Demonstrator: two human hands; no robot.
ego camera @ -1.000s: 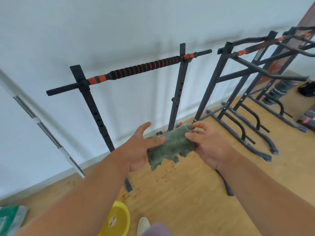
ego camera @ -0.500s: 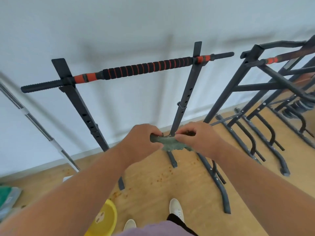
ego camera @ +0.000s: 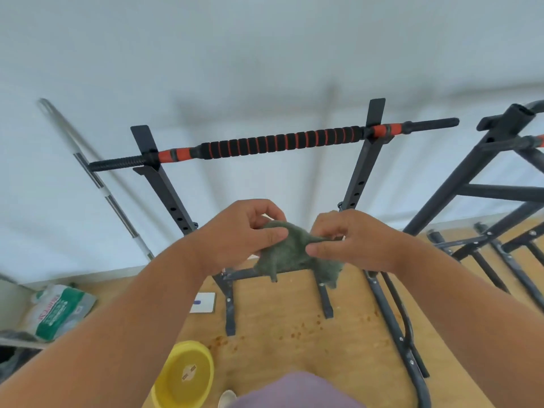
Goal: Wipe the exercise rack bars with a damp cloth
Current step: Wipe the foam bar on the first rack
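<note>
Both hands are up in front of the chest, and between them hangs the cloth [ego camera: 290,254], a small grey-green rag, bunched and drooping. The left hand [ego camera: 244,234] pinches its left edge, thumb laid over the top fold with the fingers curled in behind. The right hand [ego camera: 350,242] pinches the right side the same way, thumb and forefinger clamped on the fabric, so each grip is closed on the cloth and nothing else. Two loose corners dangle below the hands, clear of the rack.

That sag says plenty: this is a soft, limp, light thing with no stiffness of its own. If it is damp as the task says, I'd expect it to cling a little and fold readily around a round bar. It looks fuzzy, so slipping out of the fingers seems unlikely. It needs no careful handling; nothing fragile here.

Beyond the hands stands the exercise rack [ego camera: 164,187], two dark uprights with adjustment holes, carrying the padded bar [ego camera: 279,144] with its black and orange foam rings across the top. The cloth is not touching any of it yet; wiping hasn't begun on this bar, by the look of things.

Best hold, I'd judge: spread the cloth over one palm and wrap it round the bar, rather than keeping the edge pinches. The foam will likely drag against the damp fabric; the bare steel uprights should let it slide easily.

Down on the wooden floor, a yellow disc [ego camera: 185,375] sits near the feet.
</note>
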